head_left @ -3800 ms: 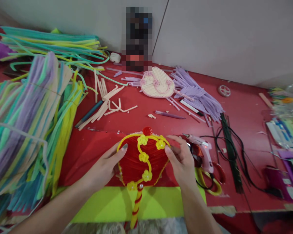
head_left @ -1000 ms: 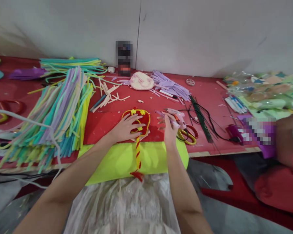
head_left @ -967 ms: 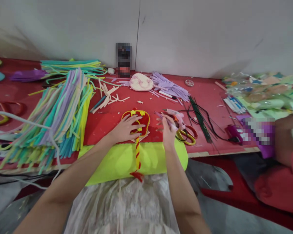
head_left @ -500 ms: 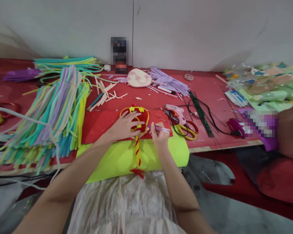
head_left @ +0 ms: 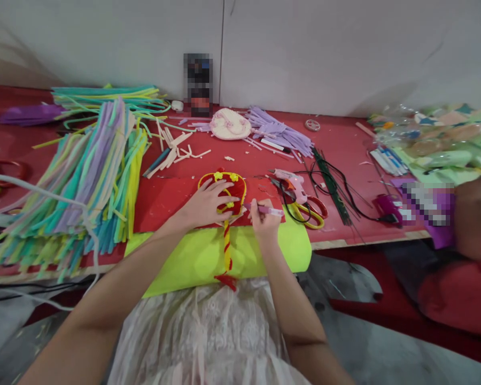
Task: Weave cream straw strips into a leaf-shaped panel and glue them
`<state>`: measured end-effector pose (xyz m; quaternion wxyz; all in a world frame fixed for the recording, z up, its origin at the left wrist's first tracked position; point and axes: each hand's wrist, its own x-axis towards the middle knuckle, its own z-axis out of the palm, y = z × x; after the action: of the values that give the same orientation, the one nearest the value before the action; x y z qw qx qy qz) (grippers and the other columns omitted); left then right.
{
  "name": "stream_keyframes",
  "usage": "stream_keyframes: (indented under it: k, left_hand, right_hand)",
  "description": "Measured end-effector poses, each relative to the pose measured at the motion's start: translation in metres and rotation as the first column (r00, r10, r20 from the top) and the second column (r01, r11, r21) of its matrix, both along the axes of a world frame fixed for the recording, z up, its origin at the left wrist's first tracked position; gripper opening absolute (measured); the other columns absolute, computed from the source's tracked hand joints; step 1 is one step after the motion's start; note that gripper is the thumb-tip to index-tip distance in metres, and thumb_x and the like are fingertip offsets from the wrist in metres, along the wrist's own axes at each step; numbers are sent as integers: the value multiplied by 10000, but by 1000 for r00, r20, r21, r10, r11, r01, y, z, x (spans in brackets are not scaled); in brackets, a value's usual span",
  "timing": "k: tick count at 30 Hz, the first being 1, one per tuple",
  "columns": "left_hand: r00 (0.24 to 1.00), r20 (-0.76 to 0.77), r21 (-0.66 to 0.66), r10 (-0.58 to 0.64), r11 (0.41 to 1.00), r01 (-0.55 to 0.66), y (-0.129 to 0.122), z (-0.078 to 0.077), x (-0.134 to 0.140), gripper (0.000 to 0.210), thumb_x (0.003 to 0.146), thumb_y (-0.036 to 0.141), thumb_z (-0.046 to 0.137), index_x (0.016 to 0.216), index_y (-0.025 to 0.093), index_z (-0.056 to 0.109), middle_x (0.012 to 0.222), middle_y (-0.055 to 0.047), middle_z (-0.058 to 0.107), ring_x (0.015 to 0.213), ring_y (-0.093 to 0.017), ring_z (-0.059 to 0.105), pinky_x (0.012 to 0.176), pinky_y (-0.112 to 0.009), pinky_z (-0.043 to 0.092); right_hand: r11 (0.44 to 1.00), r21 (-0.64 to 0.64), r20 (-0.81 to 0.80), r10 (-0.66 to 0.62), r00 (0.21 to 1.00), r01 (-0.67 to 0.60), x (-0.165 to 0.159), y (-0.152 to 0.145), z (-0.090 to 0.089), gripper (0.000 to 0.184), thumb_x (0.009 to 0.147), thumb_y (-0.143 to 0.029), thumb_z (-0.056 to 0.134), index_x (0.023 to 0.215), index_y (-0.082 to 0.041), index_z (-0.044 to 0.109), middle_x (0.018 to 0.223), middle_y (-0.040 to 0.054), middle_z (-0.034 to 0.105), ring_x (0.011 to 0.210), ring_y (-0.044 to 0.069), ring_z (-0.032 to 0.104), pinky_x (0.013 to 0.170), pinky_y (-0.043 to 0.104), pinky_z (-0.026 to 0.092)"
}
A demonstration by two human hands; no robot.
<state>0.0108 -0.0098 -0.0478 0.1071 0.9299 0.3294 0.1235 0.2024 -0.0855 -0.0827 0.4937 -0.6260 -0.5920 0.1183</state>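
My left hand (head_left: 206, 203) lies flat with its fingers spread over a red fan-shaped craft piece (head_left: 239, 188) edged in yellow, with small yellow flowers along its top. A twisted red-and-yellow pipe-cleaner handle (head_left: 226, 243) runs from it toward me. My right hand (head_left: 265, 224) is closed around a purple pen (head_left: 273, 212), its tip close to the fan's right edge; whether it touches is too small to tell. Under the fan lies a red sheet (head_left: 164, 200). A lime-green sheet (head_left: 176, 262) hangs over the table's front edge beneath the handle.
Bundled pastel pipe cleaners (head_left: 92, 166) lie at left. Right of my hands are a pink glue gun (head_left: 291, 182) with a black cord and yellow-red scissors (head_left: 310, 216). Lilac strips (head_left: 282, 133) and a pale round piece (head_left: 229, 124) lie behind. Another person's arm (head_left: 471, 214) rests far right.
The view has shifted slightly. My left hand stays spread on the fan, and my right hand keeps the pen by its right edge with barely any movement.
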Motion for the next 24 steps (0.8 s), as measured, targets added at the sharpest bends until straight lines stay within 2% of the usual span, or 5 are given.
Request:
stream_keyframes:
  k: [7,20,24]
  left_hand:
    - [1000,-7,13,-12,1000,12,0,0,0,418,874,477,516,1231,294,633,1475,-63,423,1365,-283,366,1143,-509,236]
    - [1000,13,13,-15,1000,15,-1,-1,0,420,876,469,521,1238,283,628,1481,-66,410,1361,-280,370,1147,-505,232]
    - [1000,16,9,-14,1000,14,-1,-1,1,412,873,469,527,1226,287,636,1472,-62,420,1355,-279,378,1148,-505,229]
  right_hand:
    - [999,26,-43,26,999,-25,-2,-2,3,196,936,-334,486,783,-212,505,610,-13,606,512,116,570,511,228,407]
    - [999,40,49,-2,999,0,-2,-4,5,271,937,-346,485,696,-226,448,519,-40,529,465,112,511,522,244,399]
    - [999,31,-35,17,999,-16,-3,-5,5,226,948,-350,466,760,-226,477,586,-25,582,502,119,557,518,242,420]
